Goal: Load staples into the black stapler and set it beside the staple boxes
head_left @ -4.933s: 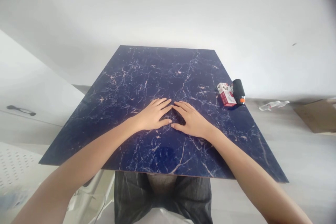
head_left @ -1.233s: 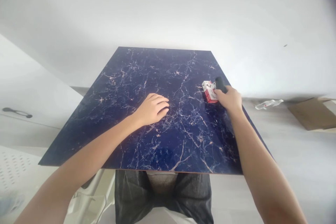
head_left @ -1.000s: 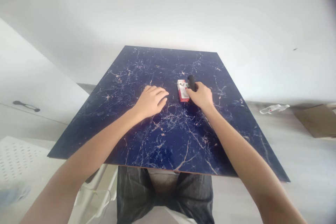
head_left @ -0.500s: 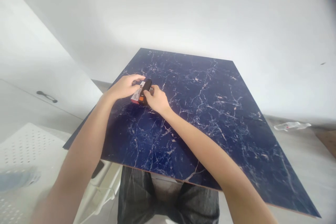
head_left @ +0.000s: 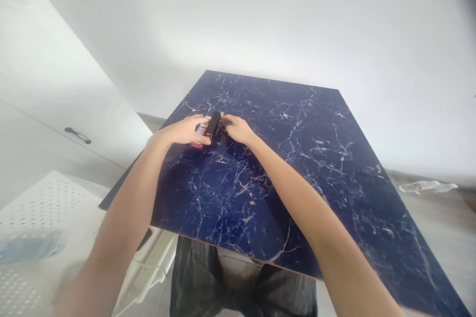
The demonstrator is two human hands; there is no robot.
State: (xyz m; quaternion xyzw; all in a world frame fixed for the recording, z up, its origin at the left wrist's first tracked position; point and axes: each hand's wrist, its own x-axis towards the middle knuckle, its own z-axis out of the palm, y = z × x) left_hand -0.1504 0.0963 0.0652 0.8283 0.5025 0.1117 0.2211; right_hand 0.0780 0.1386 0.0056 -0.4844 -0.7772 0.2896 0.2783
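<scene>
A small black block-shaped object point(head_left: 213, 124) with a bit of orange near its lower end stands on the dark blue marbled table point(head_left: 230, 198). Against its left side lies a red and white printed box point(head_left: 197, 145), partly covered by my fingers. My left hand point(head_left: 185, 130) grips the black object from the left, thumb at its near end and fingers towards its far end. On the other side my right hand point(head_left: 238, 130) has its fingers bent close to the black object, by a small greyish part point(head_left: 220, 128). What those fingertips hold is too small to make out.
A white perforated surface point(head_left: 48, 198) with a bluish transparent item point(head_left: 31, 247) on it is at the lower left. The wall has a dark handle point(head_left: 78, 135) on the left. A crumpled clear plastic piece point(head_left: 427, 186) lies beyond the table's right edge.
My left hand has shifted from the box onto the black object, its thumb now at the near end. My right hand has drawn from the object's front to its right side. The view shifted slightly.
</scene>
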